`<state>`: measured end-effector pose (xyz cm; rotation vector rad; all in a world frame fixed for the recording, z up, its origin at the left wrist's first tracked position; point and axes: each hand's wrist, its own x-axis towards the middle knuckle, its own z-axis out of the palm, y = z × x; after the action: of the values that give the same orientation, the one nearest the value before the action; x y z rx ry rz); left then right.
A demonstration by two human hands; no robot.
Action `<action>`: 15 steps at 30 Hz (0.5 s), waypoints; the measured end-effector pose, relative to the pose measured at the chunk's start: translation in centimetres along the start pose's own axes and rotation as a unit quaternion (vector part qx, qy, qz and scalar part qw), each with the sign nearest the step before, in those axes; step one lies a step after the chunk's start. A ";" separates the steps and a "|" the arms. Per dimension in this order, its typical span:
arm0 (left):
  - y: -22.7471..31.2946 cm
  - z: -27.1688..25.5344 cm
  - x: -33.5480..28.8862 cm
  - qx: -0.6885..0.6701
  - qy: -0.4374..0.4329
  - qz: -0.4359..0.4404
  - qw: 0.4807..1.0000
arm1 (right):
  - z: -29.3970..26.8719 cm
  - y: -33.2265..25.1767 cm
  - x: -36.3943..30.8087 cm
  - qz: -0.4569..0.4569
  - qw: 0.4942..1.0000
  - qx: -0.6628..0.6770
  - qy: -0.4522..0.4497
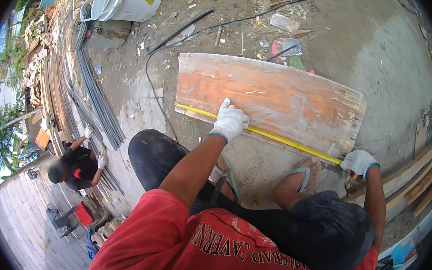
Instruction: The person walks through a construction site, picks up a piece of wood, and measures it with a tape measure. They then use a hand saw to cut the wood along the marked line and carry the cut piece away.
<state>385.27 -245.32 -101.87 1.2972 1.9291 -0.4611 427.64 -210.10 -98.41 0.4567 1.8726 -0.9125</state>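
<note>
A worn plywood board (pixel 275 91), orange and scuffed, lies on the ground in front of my feet. The yellow tape blade (pixel 291 143) stretches along its near edge, from the left end to the right corner. My left hand (pixel 231 121), in a white glove, rests over the blade on the board, one finger stretched out and the others partly bent. At the board's right corner, my gloved right hand (pixel 360 161) is closed round the tape measure (pixel 357 176); only a bit of its orange and black case shows below the fingers.
My sandalled feet flank a concrete patch below the board. A white bucket (pixel 127 1) stands far left, near long grey pipes (pixel 97 97). A black cable (pixel 225 23) crosses the dirt. At left another person (pixel 79 167) bends over rods. Timber planks (pixel 415 176) lie at right.
</note>
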 end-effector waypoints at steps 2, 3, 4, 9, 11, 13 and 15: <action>-0.2 0.3 0.0 0.000 0.000 -0.009 1.000 | -0.8 -1.7 -0.4 0.057 0.998 0.024 -0.002; -0.1 0.2 0.0 0.001 -0.002 -0.011 1.000 | -1.0 -2.0 -0.7 0.070 0.997 0.040 -0.003; 0.0 0.0 0.0 0.001 -0.004 -0.014 1.000 | -1.1 -2.2 -0.9 0.083 0.995 0.056 -0.005; -0.6 0.5 -0.2 -0.006 0.004 -0.042 0.999 | -2.7 -4.3 -1.8 0.085 0.993 0.081 -0.012; -1.2 0.9 -0.8 -0.029 0.011 -0.054 0.998 | -2.9 -4.8 -1.5 0.053 0.996 0.069 -0.004; -1.2 1.3 -0.7 -0.021 0.021 -0.040 0.999 | -3.5 -5.5 -1.9 0.081 0.994 0.067 -0.017; -0.7 1.2 -0.4 -0.013 0.029 -0.023 0.999 | -3.5 -5.3 -2.1 0.096 0.993 0.063 -0.023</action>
<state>385.19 -246.64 -102.38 1.2643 2.0097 -0.4230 423.08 -210.74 -93.61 0.6744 1.7018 -0.9069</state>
